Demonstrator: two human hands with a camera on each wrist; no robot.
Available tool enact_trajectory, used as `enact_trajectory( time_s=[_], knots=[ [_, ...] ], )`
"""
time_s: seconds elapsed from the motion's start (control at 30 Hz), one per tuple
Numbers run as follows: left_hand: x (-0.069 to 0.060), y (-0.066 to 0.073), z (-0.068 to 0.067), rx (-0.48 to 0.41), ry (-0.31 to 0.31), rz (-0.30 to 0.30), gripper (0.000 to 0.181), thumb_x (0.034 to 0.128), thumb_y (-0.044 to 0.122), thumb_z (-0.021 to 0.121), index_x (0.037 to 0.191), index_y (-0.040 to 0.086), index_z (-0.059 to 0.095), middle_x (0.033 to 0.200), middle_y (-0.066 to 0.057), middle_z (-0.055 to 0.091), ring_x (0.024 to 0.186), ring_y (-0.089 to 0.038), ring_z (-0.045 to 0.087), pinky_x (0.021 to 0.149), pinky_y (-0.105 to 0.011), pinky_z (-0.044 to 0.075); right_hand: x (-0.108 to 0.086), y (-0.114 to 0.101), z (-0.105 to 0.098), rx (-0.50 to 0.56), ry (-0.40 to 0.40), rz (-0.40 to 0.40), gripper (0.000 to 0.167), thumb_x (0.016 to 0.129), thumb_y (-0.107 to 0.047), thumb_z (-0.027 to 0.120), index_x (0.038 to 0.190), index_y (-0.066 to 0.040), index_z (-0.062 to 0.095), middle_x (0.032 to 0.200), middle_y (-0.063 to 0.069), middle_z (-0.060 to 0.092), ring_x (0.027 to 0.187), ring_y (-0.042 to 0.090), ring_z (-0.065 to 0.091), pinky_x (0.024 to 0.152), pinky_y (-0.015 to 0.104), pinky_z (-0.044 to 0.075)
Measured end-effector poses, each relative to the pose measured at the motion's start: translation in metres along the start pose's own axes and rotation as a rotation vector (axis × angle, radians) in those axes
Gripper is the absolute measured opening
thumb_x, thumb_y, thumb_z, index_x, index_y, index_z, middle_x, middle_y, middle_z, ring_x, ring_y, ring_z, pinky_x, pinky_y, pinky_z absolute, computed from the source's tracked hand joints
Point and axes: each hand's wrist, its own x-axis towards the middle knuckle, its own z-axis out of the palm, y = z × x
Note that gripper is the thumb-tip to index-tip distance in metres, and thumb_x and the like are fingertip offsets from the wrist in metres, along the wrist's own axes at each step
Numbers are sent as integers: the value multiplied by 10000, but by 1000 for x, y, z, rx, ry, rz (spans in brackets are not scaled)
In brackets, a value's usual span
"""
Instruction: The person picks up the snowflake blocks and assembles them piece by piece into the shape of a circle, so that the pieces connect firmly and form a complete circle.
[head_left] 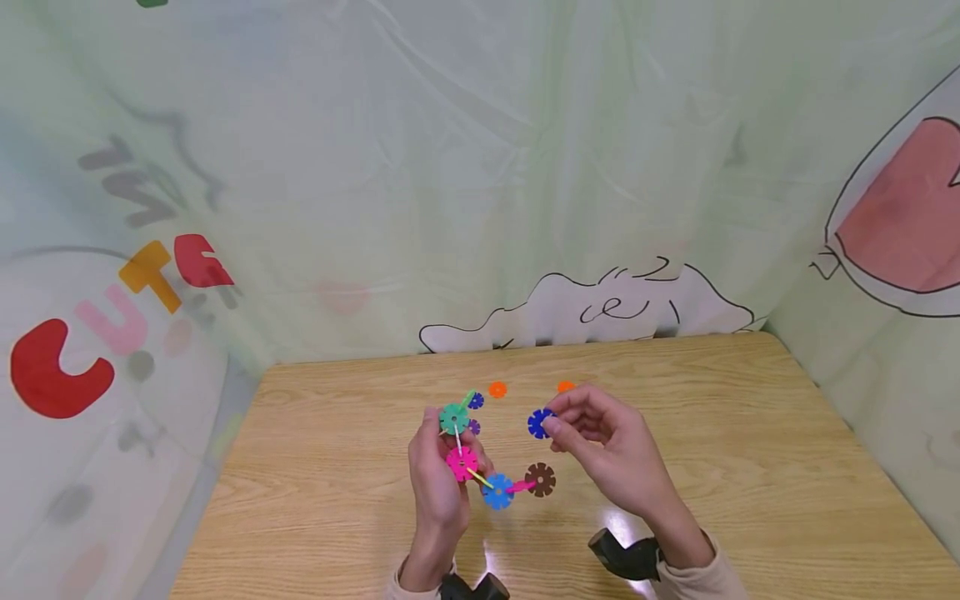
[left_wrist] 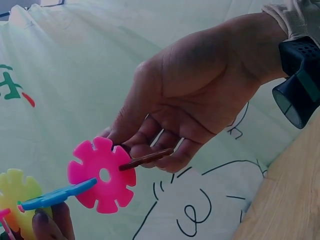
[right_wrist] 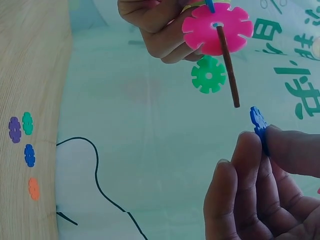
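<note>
My left hand (head_left: 437,487) holds a chain of slotted snowflake discs joined edge to edge. Along it I see a teal disc (head_left: 448,414), a white one edge-on, a pink disc (head_left: 454,463), a yellow one edge-on, a light blue disc (head_left: 495,501), another pink one edge-on, and a brown disc (head_left: 547,483) at the free end. Between thumb and index finger, my right hand (head_left: 618,454) pinches a dark blue disc (right_wrist: 258,125). In the right wrist view this disc is close to the brown disc (right_wrist: 229,70) but apart from it.
Loose discs lie on the wooden table (head_left: 322,467) beyond my hands: an orange disc (head_left: 498,389), a second orange disc (head_left: 566,386) partly behind my right hand, a dark blue disc (head_left: 477,401) and a purple disc (head_left: 475,427). A printed curtain (head_left: 465,208) hangs along the table's far edge.
</note>
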Motion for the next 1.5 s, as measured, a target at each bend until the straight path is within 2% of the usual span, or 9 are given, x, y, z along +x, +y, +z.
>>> enact_trajectory(
  time_s=[0.33,0.47,0.6,0.73,0.77,0.87,1.0,1.3,1.5],
  knots=[
    [0,-1,0,-36,-50,-51,554,1118,228,213,685,45,508,516,29,560,415,-101,581,427,-242,548,1,1,2,-35,18,-3,92,979,-33,743,1054,-43,691,871,114,717,727,149,728,669,271,637],
    [-3,-2,2,-26,-72,-63,612,1129,262,220,678,-85,445,508,34,572,407,-88,591,408,-220,527,2,2,5,-25,32,-6,96,980,-37,744,1063,-27,696,861,95,721,727,134,729,666,272,639],
    [-5,-3,7,-6,-100,-64,692,1164,331,321,756,-225,386,507,43,600,420,-69,617,419,-211,535,4,6,7,28,37,30,155,988,-54,740,1125,-1,691,834,49,720,718,148,733,689,295,652],
    [-8,-3,11,14,-127,-80,703,1160,310,396,732,-246,409,490,40,604,412,-83,634,400,-220,532,7,11,7,90,45,87,208,994,-73,737,1183,4,695,803,2,717,702,160,713,686,267,629],
    [-9,-3,12,18,-128,-82,695,1159,298,402,723,-242,420,482,16,602,406,-90,634,388,-227,528,8,12,7,107,48,98,213,996,-72,734,1188,12,697,796,-9,715,695,162,709,683,262,623],
    [-11,-4,14,33,-138,-71,660,1157,247,393,694,-221,431,458,-187,536,383,-103,621,354,-264,521,10,13,7,186,58,122,212,994,-51,728,1172,58,691,783,-26,715,673,153,698,674,248,615],
    [-12,-3,15,42,-168,-58,640,1148,222,410,676,-210,432,526,-416,416,365,-100,604,310,-312,500,9,11,8,284,66,136,214,982,-18,730,1138,114,667,766,-31,721,649,132,694,691,259,635],
    [-13,-1,13,68,-271,-64,616,1146,194,394,671,-199,403,528,-436,395,375,-68,597,327,-300,512,4,4,11,240,35,132,157,980,-34,738,1099,58,691,754,-20,723,633,139,697,662,245,612],
    [-11,1,10,63,-311,-74,641,1143,209,407,648,-197,405,524,-439,383,374,-67,598,333,-318,523,1,2,11,210,18,61,119,965,8,737,1074,48,713,761,-14,729,628,153,695,591,245,591]
  ],
)
